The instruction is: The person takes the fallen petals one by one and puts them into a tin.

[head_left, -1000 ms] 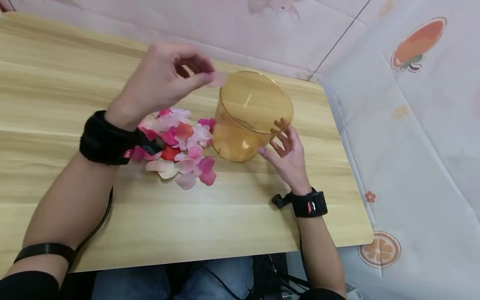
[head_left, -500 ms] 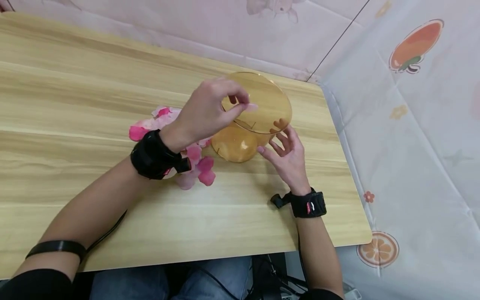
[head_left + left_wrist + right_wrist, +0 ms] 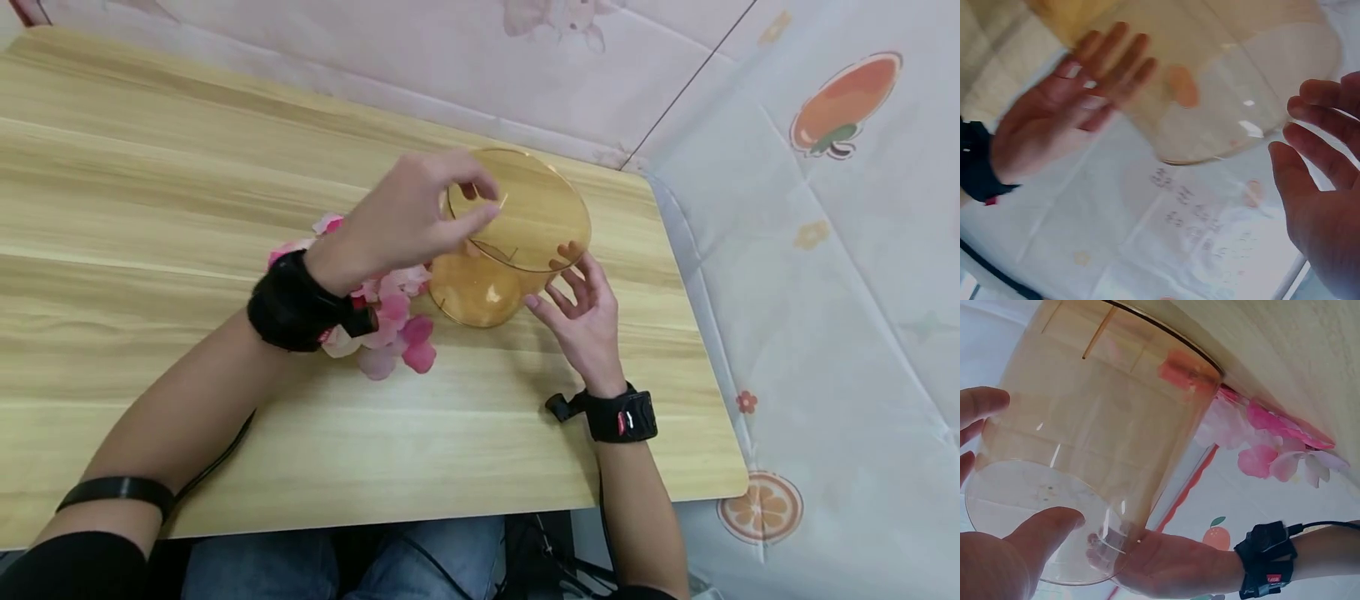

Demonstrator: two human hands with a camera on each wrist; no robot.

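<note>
The amber cup point(image 3: 510, 242), a clear plastic one, is seen standing upright on the tabletop point(image 3: 187, 192), between the two hands. The left hand point(image 3: 408, 212) is held over the cup's near-left rim, with thumb and fingertips drawn together above the opening; whether anything is pinched between them cannot be told, and in the left wrist view the fingers point(image 3: 1316, 162) are shown loosely extended beside the cup point(image 3: 1210, 75). A single petal point(image 3: 1185, 369) is seen lying inside the cup on its floor, as shown through the wall in the right wrist view. The right hand point(image 3: 581, 312) is placed just to the right of the cup, on the side away from the left hand, with fingers spread and relaxed, their tips at the cup's wall near the rim; nothing is gripped by it. In the right wrist view the thumb point(image 3: 1041, 531) is seen close against the cup's rim.

Under and behind the left wrist, a heap of petals point(image 3: 397, 321) in pink, white and pale tones is spread on the tabletop, touching the cup's base on its left. A black wristband point(image 3: 292, 304) is worn on the left wrist and another black band point(image 3: 622, 415) on the right. Beyond the right hand, past the tabletop's edge, a pale cloth point(image 3: 825, 292) printed with fruit is hung.
</note>
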